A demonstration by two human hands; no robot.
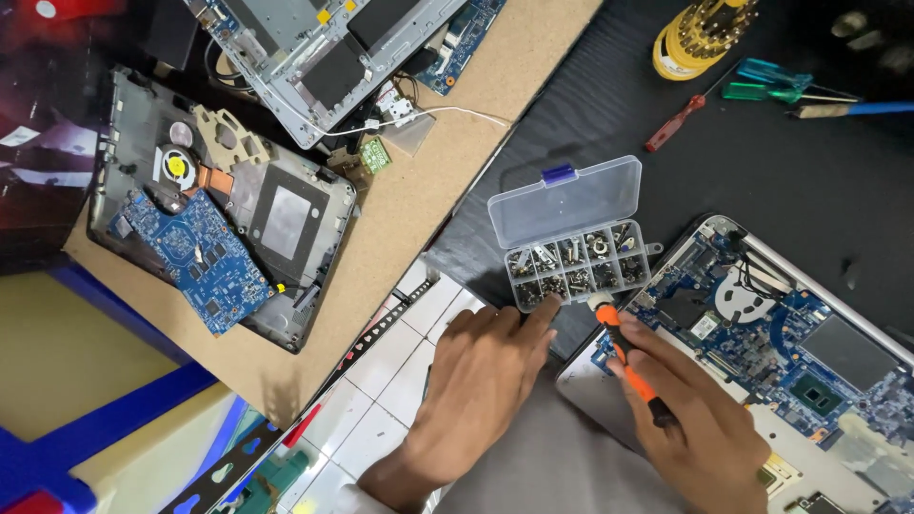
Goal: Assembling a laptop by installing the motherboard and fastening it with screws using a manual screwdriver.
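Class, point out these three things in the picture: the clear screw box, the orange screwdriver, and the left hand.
clear screw box [578, 262], head view, on its compartment tray.
orange screwdriver [624, 355], head view, on the orange shaft.
left hand [481, 376], head view, on the back of the hand.

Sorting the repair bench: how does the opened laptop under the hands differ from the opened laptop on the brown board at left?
The laptop under the hands has a silver shell; the laptop on the brown board has a dark one. The silver one's blue circuit board spans most of its width; the dark one's sits at one end, beside a round fan. The right hand rests on the silver one; nothing touches the dark one. Both lie open, insides showing.
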